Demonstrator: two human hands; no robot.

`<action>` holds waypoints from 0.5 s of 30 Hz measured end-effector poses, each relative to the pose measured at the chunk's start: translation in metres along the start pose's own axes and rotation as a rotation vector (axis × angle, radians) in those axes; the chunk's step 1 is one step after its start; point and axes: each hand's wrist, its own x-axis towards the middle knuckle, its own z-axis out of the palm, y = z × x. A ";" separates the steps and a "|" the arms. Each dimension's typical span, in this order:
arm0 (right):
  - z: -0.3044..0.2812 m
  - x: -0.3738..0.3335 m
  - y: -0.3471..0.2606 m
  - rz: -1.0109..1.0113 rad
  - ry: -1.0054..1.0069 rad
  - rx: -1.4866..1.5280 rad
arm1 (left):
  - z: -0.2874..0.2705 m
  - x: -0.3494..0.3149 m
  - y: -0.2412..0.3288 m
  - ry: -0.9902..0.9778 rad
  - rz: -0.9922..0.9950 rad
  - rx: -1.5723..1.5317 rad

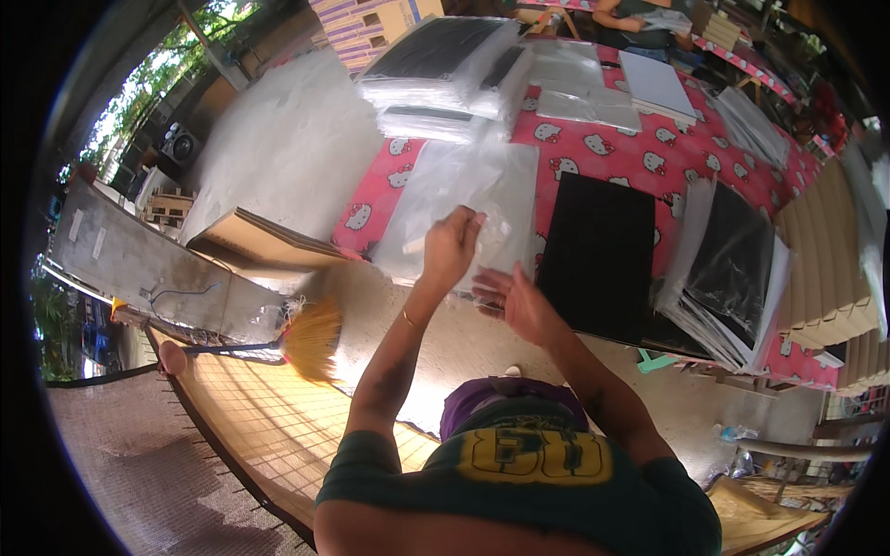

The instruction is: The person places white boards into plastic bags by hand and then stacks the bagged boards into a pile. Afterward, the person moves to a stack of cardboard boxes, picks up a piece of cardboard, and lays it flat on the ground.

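Observation:
In front of me a stack of clear plastic sleeves lies on the table, its film glinting and creased. My left hand is over the near part of the sleeves, fingers curled in a pinch; whether film is caught between them I cannot make out. Just right of it and nearer to me, my right hand is at the sleeves' near edge, thumb raised and fingers apart. A flat black sheet stack lies to the right of the sleeves.
Beyond stand piles of black sheets in plastic on the pink patterned tablecloth. At right are more sleeved black sheets and stacked brown cardboard. A broom lies at left. Across the table, a person handles something.

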 end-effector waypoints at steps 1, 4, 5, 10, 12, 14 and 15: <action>-0.002 0.005 -0.005 -0.088 0.032 0.024 | 0.000 -0.007 0.012 -0.041 0.008 -0.045; -0.018 0.007 -0.029 -0.342 0.158 0.029 | -0.004 -0.032 0.028 -0.273 0.040 -0.081; -0.025 0.002 -0.040 -0.421 0.222 -0.016 | -0.005 -0.039 0.027 -0.362 0.023 -0.070; -0.021 -0.024 -0.029 -0.448 0.393 -0.060 | 0.022 -0.057 0.020 -0.350 -0.109 -0.246; -0.030 -0.029 0.002 -0.375 0.465 0.089 | 0.044 -0.069 0.021 -0.299 0.019 -0.209; -0.055 -0.028 0.021 -0.295 0.423 0.153 | 0.061 -0.098 0.023 -0.352 0.072 -0.179; -0.080 -0.031 0.030 -0.246 0.356 0.151 | 0.066 -0.113 0.025 -0.427 0.101 -0.186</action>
